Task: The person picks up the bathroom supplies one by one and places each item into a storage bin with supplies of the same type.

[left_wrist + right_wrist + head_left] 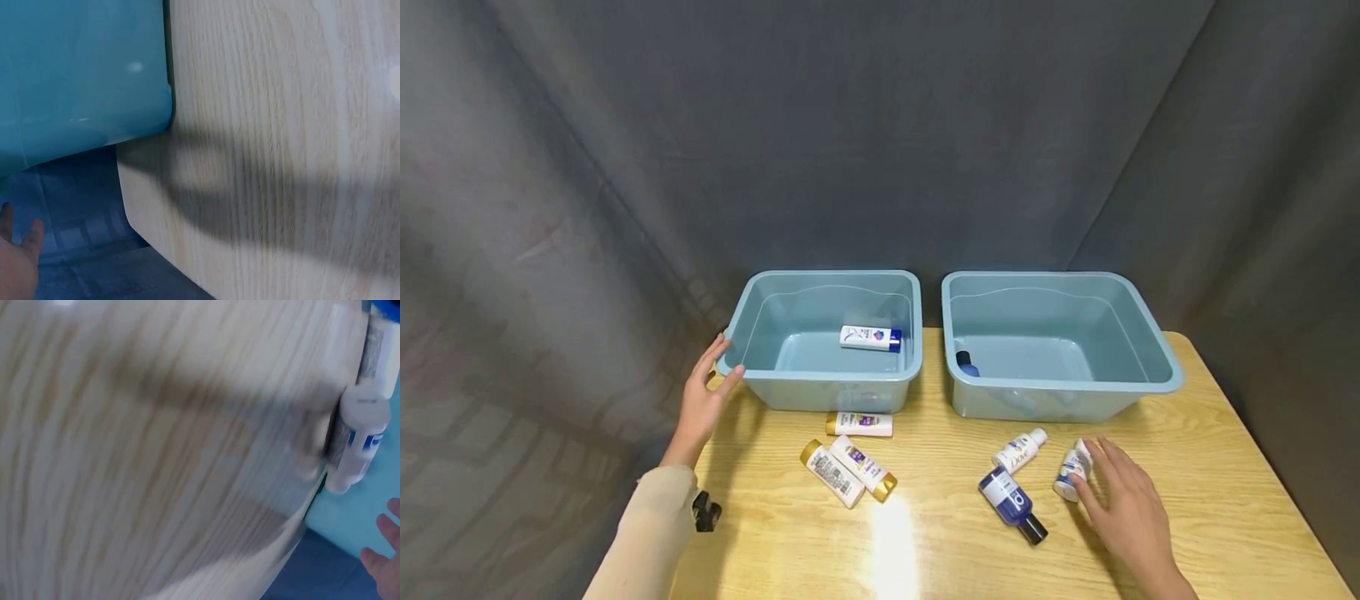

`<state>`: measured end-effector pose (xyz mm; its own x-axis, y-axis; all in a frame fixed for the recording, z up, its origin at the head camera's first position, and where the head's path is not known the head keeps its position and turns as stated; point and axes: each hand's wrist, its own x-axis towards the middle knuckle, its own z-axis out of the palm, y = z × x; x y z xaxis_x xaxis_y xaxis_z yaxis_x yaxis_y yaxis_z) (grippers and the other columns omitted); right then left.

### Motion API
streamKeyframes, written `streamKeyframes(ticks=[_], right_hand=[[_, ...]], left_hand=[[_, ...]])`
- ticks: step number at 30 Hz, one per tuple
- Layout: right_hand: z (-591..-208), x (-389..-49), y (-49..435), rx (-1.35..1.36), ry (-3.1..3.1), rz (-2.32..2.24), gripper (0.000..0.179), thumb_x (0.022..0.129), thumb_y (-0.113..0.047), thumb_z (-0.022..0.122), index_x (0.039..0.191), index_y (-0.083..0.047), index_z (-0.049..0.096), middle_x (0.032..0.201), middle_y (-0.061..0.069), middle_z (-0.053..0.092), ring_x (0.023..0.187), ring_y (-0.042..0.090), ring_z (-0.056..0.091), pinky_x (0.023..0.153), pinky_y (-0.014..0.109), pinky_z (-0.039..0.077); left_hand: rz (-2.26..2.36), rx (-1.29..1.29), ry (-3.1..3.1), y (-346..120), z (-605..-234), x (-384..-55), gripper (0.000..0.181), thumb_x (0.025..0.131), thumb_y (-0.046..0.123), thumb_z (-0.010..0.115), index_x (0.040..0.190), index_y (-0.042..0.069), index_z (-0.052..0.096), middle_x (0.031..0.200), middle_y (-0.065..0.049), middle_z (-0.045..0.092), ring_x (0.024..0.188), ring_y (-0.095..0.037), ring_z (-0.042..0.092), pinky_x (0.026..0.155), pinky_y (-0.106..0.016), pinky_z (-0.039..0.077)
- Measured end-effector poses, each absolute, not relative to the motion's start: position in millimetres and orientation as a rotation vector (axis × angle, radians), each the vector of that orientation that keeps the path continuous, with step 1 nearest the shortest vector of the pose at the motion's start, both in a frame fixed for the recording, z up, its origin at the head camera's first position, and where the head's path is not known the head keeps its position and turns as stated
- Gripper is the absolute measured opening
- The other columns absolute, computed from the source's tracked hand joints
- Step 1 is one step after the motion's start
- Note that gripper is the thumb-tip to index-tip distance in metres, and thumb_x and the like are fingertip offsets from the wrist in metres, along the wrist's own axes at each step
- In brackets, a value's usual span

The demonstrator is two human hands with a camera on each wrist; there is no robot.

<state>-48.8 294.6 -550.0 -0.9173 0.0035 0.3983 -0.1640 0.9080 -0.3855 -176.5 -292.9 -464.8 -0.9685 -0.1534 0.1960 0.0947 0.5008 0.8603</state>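
Note:
My left hand (700,408) is at the front left corner of the left blue bin (827,377), fingers spread near the rim; whether they touch it I cannot tell. My right hand (1127,504) reaches over a small white bottle (1072,473) lying on the table. In the right wrist view the fingers (389,534) are spread and apart from the white bottle (357,440). Left of that bottle lie a white Dove bottle (1018,452) and a dark blue bottle (1009,500) with a black cap.
Several white bottles with gold caps (833,473) lie before the left bin. Inside it is a white bottle with a blue cap (868,338). The right blue bin (1067,386) holds a dark bottle (967,365), partly hidden by the front wall. Grey curtains (865,150) surround the wooden table (775,542).

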Motion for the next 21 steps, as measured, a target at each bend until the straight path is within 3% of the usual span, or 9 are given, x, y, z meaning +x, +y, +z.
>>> streamKeyframes(ticks=[7, 13, 17, 21], right_hand=[[-547, -51, 275, 0.146, -2.639, 0.613, 0.061, 0.093, -0.029, 0.076, 0.146, -0.008, 0.056, 0.146, 0.026, 0.056, 0.130, 0.050, 0.052, 0.123, 0.050, 0.029], [-544, -55, 255, 0.188, -2.606, 0.651, 0.061, 0.091, -0.028, 0.078, 0.144, -0.007, 0.057, 0.146, 0.025, 0.057, 0.130, 0.050, 0.052, 0.124, 0.046, 0.030], [-541, -57, 240, 0.248, -2.575, 0.671, 0.063, 0.088, -0.025, 0.079, 0.144, -0.006, 0.058, 0.145, 0.023, 0.058, 0.129, 0.049, 0.053, 0.128, 0.022, 0.014], [-539, -58, 226, 0.313, -2.568, 0.670, 0.064, 0.087, -0.025, 0.080, 0.144, -0.007, 0.058, 0.146, 0.021, 0.058, 0.129, 0.046, 0.053, 0.124, 0.011, 0.004]], left_hand=[[-1.411, 0.070, -2.485, -291, -468, -175, 0.056, 0.101, 0.011, 0.064, 0.154, 0.003, 0.047, 0.169, -0.010, 0.033, 0.157, -0.036, 0.026, 0.123, -0.060, 0.024], [-1.311, 0.063, -2.514, -290, -467, -176, 0.055, 0.100, 0.012, 0.065, 0.152, 0.002, 0.049, 0.168, -0.013, 0.035, 0.157, -0.039, 0.025, 0.126, -0.061, 0.018], [-1.354, 0.068, -2.475, -289, -472, -176, 0.054, 0.101, 0.012, 0.064, 0.153, 0.005, 0.049, 0.169, -0.010, 0.035, 0.158, -0.037, 0.023, 0.127, -0.061, 0.016], [-1.387, 0.069, -2.429, -287, -478, -176, 0.053, 0.103, 0.011, 0.062, 0.154, 0.007, 0.049, 0.169, -0.007, 0.034, 0.157, -0.035, 0.024, 0.126, -0.060, 0.017]])
